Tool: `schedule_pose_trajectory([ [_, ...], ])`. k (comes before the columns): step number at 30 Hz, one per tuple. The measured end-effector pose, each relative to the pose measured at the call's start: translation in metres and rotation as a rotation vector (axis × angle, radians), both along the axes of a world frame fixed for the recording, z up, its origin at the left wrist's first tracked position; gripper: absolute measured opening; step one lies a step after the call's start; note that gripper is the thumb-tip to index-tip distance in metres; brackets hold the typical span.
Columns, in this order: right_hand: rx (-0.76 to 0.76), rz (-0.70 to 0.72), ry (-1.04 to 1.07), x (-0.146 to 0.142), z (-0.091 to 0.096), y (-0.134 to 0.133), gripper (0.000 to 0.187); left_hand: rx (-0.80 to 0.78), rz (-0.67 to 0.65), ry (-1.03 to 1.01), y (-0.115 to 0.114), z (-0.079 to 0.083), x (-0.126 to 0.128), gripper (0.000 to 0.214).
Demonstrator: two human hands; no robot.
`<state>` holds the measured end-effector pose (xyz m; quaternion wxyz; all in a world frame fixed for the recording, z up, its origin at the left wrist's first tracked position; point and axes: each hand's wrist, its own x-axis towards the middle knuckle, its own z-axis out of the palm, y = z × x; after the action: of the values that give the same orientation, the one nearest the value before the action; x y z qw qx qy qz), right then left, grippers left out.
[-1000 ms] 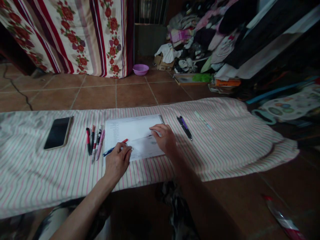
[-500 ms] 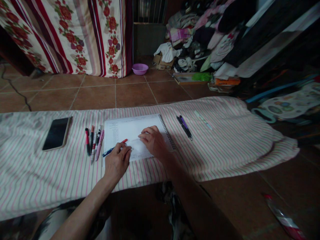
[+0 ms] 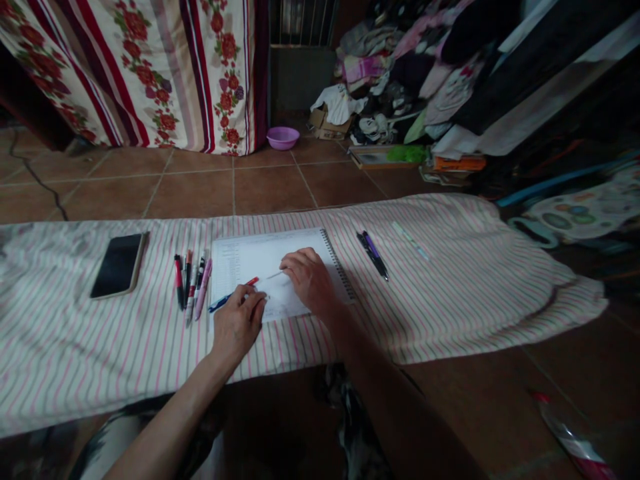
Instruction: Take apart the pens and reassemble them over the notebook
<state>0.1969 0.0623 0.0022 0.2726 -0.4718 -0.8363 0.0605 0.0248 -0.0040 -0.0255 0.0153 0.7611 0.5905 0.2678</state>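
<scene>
A spiral notebook point(image 3: 227, 250) lies open-paged on the striped cloth, with both hands over its lower part. My right hand point(image 3: 311, 280) is closed, thumb and fingertips pinching a thin pale rod point(image 3: 274, 275) that points left; it looks like a pen refill. My left hand point(image 3: 239, 323) rests at the notebook's lower left edge, fingers curled together at a tiny light-coloured thing too small to name. Beside its knuckles lie a blue pen point(image 3: 219, 304) and a red pen piece point(image 3: 253, 281), in line; whether they are joined is hidden.
Several pens point(image 3: 193, 287) lie left of the notebook, with a phone point(image 3: 119, 265) farther left. To the right are a black pen and a purple pen point(image 3: 373, 253), then a pale green strip-like pen point(image 3: 410, 240). A bottle point(image 3: 570, 433) lies on the floor.
The view has shifted slightly. The thin rod at my right fingertips shows more clearly now. Both hands stay almost in place over the notebook.
</scene>
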Motion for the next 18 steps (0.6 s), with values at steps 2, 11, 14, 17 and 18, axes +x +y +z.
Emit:
schedule_pose_trajectory([
  [2,0.011,-0.001,-0.022,0.000,0.005,-0.002,0.016,0.002,0.005,-0.010,-0.001,0.001,0.000,0.021],
  [11,0.012,0.038,-0.055,0.013,0.005,-0.014,0.019,-0.043,0.032,-0.121,0.000,0.003,-0.002,0.021],
  [14,0.009,0.062,-0.070,0.015,0.006,-0.017,0.019,-0.039,0.035,-0.155,-0.001,0.004,-0.002,0.019],
  [17,0.010,0.084,-0.087,0.014,0.007,-0.018,0.019,-0.035,0.039,-0.215,-0.001,0.005,-0.002,0.018],
  [18,0.011,0.089,-0.095,0.014,0.007,-0.019,0.019,-0.037,0.040,-0.237,-0.001,0.005,-0.002,0.017],
])
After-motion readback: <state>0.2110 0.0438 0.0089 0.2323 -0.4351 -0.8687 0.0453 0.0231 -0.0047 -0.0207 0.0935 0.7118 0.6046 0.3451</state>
